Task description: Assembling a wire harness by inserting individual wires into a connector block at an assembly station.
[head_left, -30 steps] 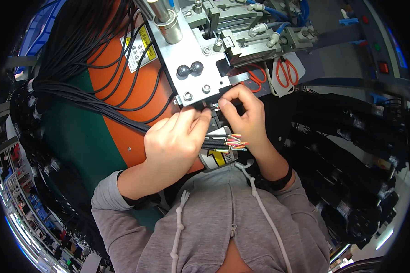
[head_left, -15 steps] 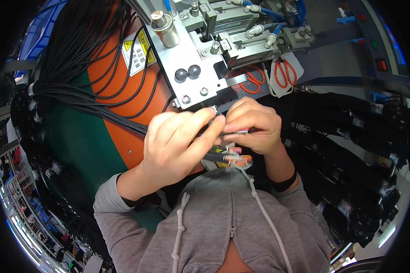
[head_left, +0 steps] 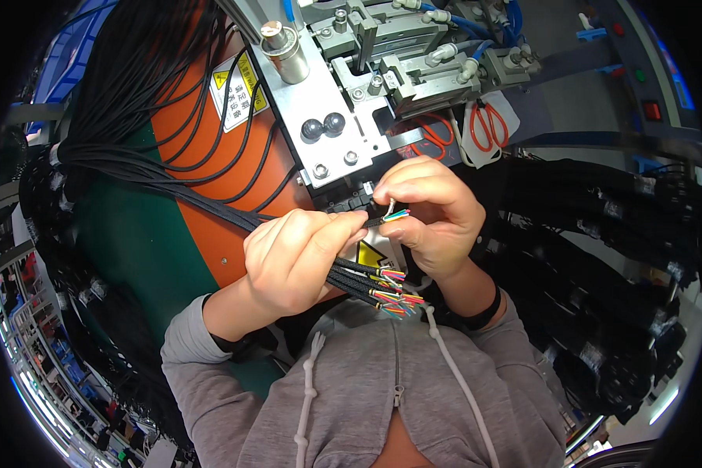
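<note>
My left hand point(head_left: 292, 257) is closed, its thumb and forefinger pinching a black braided cable point(head_left: 373, 222) near its stripped end. From that end, thin coloured wires point(head_left: 398, 215) fan out, and a pale twisted strand point(head_left: 391, 205) stands up from them. Around the wires, my right hand point(head_left: 441, 214) is open, with thumb and forefinger apart; the thumb lies close under the wires. Below my left hand, several more black braided cables point(head_left: 351, 282) come out, their coloured wire ends point(head_left: 398, 300) bared and pointing right. Whether the left hand's lower fingers hold these is hidden.
A metal machine point(head_left: 327, 93) with cylinders and blue air hoses stands just beyond my hands. Orange-handled scissors point(head_left: 487, 126) lie at its right. Long black cables point(head_left: 156, 164) run across the orange and green surface point(head_left: 203, 234) at left. Dark cable bundles point(head_left: 600, 234) hang at right.
My right thumb and forefinger have parted, baring the coloured wires and pale strand. My left hand has shifted slightly left and down. The lower cables' wire ends now show more fully.
</note>
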`<state>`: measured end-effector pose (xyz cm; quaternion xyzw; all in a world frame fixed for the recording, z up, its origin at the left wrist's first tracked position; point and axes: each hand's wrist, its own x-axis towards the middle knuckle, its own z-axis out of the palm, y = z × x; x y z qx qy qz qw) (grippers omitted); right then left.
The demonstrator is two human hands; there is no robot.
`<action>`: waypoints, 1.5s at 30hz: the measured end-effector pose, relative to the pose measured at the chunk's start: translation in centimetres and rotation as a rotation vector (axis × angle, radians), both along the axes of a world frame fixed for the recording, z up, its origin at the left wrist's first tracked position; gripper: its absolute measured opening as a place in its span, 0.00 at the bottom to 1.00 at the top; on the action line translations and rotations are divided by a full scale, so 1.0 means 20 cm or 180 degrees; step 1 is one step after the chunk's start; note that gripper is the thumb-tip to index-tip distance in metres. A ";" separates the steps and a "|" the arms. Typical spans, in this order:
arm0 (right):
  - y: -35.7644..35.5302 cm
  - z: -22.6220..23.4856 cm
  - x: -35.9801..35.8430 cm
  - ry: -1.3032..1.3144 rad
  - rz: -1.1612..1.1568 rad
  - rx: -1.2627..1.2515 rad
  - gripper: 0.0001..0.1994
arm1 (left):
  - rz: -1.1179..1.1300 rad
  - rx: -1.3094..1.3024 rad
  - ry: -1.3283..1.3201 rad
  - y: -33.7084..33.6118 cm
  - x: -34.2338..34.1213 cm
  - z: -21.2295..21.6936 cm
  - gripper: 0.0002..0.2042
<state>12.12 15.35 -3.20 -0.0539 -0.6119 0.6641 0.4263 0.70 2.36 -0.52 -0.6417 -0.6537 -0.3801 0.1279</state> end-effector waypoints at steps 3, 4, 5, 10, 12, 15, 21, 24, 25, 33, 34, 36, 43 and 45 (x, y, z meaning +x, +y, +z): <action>0.05 0.00 0.02 -0.0123 0.0131 0.0769 0.10 | -0.0051 0.0063 0.0006 0.00 -0.01 0.00 0.10; 0.06 0.00 0.02 -0.0185 0.0196 0.1152 0.10 | -0.0078 0.0031 -0.0028 0.01 -0.01 0.00 0.10; 0.05 0.00 0.02 -0.0185 0.0195 0.1153 0.10 | -0.0106 0.0000 -0.0063 0.01 -0.01 0.00 0.10; 0.04 0.01 0.02 -0.0412 -0.0072 0.0511 0.09 | -0.0139 -0.0094 -0.0208 0.02 0.00 -0.01 0.09; 0.05 0.04 0.03 -0.0622 -0.0532 0.1491 0.09 | -0.0098 -0.0115 -0.0051 0.02 -0.01 -0.02 0.09; 0.07 0.10 0.06 -0.0995 -0.0496 0.1825 0.08 | 0.0006 -0.0170 0.0245 0.00 -0.01 -0.03 0.10; 0.15 0.09 0.11 -0.1922 0.0821 0.0126 0.06 | 0.0102 -0.0475 0.0524 -0.01 0.00 -0.01 0.20; 0.12 0.03 0.10 -0.1459 0.0581 -0.0275 0.05 | 0.0106 -0.0525 0.0613 0.00 0.01 -0.02 0.19; 0.12 0.02 0.10 -0.1459 0.0591 -0.0275 0.05 | 0.0079 -0.0546 0.0644 0.01 0.01 -0.03 0.17; 0.09 -0.05 0.05 -0.1709 -0.0409 0.1561 0.05 | 0.0181 -0.1267 0.0793 -0.01 0.05 -0.03 0.19; 0.09 -0.04 0.04 -0.1782 -0.0412 0.1728 0.04 | 0.0247 -0.1379 0.0862 0.00 0.05 -0.02 0.19; 0.08 -0.04 0.03 -0.1924 -0.0420 0.2059 0.04 | 0.0325 -0.1452 0.0837 -0.01 0.07 -0.01 0.21; 0.08 -0.13 0.02 -0.1575 -0.0540 0.1721 0.04 | 0.0428 -0.1630 0.0797 0.00 0.07 0.00 0.23; 0.07 -0.16 0.03 -0.1520 -0.0575 0.1560 0.04 | 0.0321 -0.1359 0.0746 0.00 0.05 -0.04 0.19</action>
